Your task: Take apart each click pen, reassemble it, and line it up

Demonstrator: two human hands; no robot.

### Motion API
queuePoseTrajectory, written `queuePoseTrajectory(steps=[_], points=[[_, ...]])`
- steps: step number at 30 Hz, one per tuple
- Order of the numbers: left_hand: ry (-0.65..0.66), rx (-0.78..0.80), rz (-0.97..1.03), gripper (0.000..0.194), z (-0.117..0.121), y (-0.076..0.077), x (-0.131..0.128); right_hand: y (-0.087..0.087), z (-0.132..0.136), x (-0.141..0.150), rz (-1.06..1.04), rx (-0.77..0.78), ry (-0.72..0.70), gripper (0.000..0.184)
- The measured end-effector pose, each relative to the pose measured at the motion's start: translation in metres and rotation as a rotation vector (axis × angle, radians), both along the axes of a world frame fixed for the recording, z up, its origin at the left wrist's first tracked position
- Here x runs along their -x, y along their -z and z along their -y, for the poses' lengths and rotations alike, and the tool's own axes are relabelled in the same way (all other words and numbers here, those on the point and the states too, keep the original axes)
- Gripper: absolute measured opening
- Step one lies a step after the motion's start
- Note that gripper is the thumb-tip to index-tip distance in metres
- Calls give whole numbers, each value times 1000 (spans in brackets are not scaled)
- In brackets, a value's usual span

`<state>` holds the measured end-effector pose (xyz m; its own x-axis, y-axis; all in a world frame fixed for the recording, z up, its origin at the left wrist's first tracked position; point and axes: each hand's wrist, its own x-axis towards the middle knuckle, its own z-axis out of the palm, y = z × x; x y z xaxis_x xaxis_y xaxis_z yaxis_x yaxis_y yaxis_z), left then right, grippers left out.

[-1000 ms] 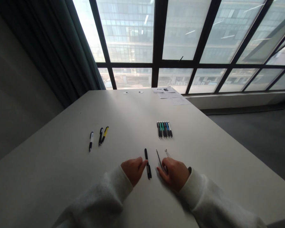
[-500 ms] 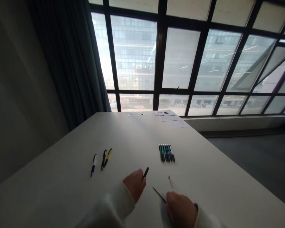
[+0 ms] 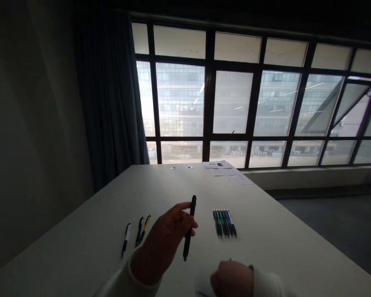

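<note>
My left hand (image 3: 170, 231) is closed on a black pen barrel (image 3: 189, 231), held upright with a slight tilt above the table, between thumb and fingers. Low in the view, my right hand (image 3: 233, 278) is curled and blurred close to the tabletop. A thin dark end shows at its lower left and a small tip pokes up behind its knuckles. Whatever lies under its fingers is hidden. Beyond the right hand is a row of several pens (image 3: 224, 223), black with green, blue and white parts, lying side by side.
To the left lie a white-and-black pen (image 3: 126, 240), a black pen (image 3: 139, 231) and a yellow-and-black pen (image 3: 146, 226). Paper sheets (image 3: 224, 171) rest at the table's far right corner. The white table (image 3: 173, 189) reaches toward the windows, with a dark curtain (image 3: 111, 103) at left.
My left hand has risen and turned the barrel more upright, showing its full length. The thin dark refill by my right hand is now mostly out of sight. The view has tilted up.
</note>
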<state>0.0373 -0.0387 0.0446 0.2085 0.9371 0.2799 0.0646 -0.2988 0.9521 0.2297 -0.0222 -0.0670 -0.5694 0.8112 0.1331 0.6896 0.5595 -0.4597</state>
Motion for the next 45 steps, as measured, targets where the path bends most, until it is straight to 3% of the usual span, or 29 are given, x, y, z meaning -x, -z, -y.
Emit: queuePoseTrajectory(steps=[2,5,6,8,14,23,32,39,42,45], points=[[31,0,-8,37,4,1,-2,-39,0,-14,-167,47,-15,10],[96,44,-55,29,11,2,-12,-91,3,-34,-862,339,-199,11],[128,60,-85,27,14,2,-15,-102,4,-38,-1080,395,-248,13],[183,79,-163,23,18,1,-23,-112,6,-42,-1275,408,-295,15],[196,51,-333,13,23,-3,-34,-105,12,-45,-1261,366,-277,13],[132,-12,-408,23,21,3,-32,-112,14,-51,-1072,288,-228,13],[92,-78,-452,24,18,11,-31,-110,14,-52,-1063,192,-165,11],[158,-43,-411,24,18,10,-36,-118,15,-49,-759,244,-165,15],[198,12,-341,26,17,10,-39,-117,15,-48,-873,237,-148,28],[214,57,-289,27,16,12,-40,-114,13,-48,-992,247,-114,25]])
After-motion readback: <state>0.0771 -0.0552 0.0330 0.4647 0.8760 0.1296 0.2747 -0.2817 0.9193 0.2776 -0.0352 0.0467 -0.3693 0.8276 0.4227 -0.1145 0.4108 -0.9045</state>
